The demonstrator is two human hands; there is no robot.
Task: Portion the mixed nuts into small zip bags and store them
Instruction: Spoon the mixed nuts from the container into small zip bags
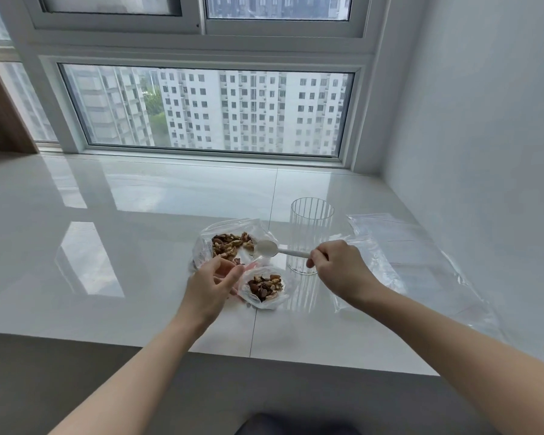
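A large clear bag of mixed nuts [230, 243] lies open on the white sill [139, 246]. In front of it sits a small zip bag [266, 288] partly filled with nuts. My left hand [211, 287] pinches the small bag's mouth at its left edge. My right hand [336, 265] grips the handle of a white plastic spoon [267, 248], whose empty bowl hovers at the big bag's right edge.
A tall ribbed clear glass [310, 227] stands just behind the spoon handle. Empty clear zip bags [405, 246] lie spread to the right, near the white wall. A window runs along the back. The sill's front edge drops off near me.
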